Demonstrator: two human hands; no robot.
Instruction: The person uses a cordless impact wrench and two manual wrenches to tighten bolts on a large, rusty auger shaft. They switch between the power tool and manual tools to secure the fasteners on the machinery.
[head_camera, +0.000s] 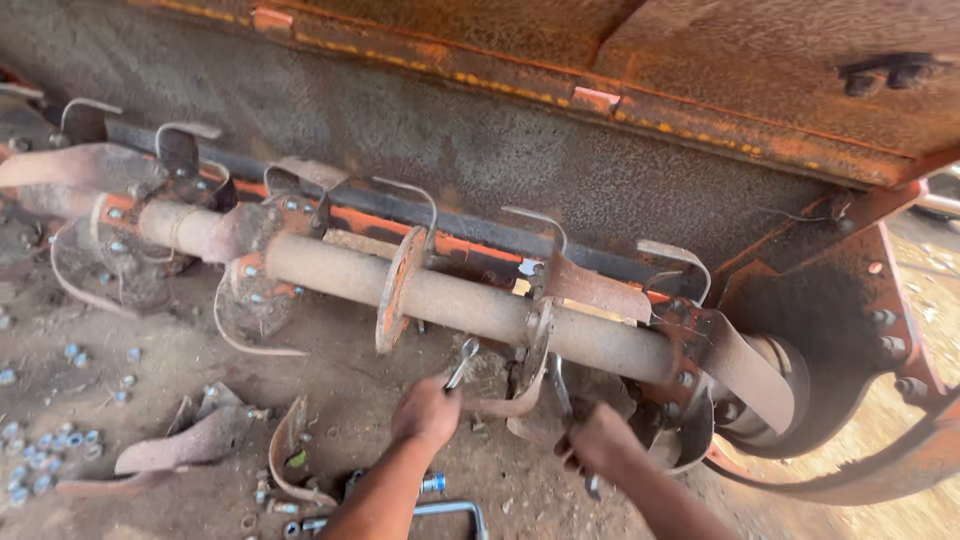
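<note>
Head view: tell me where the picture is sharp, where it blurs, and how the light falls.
Head view: the shaft and its curved blades are fairly sharp in even, shaded light; the left hand holding a wrench and the right hand are slightly smeared; the far right edge is brighter, sunlit ground; the loose bolts at left look soft; straight edges bow a little toward the frame's borders.

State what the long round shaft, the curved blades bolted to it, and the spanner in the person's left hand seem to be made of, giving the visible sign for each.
Long round shaft: apparently steel, dull grey-brown, dust-coated with rusty patches.
Curved blades: likely steel, worn grey edges, orange paint remnants on the flanges.
Slim silver spanner in the left hand: bright metal, probably plated steel, judging by its shine.
</note>
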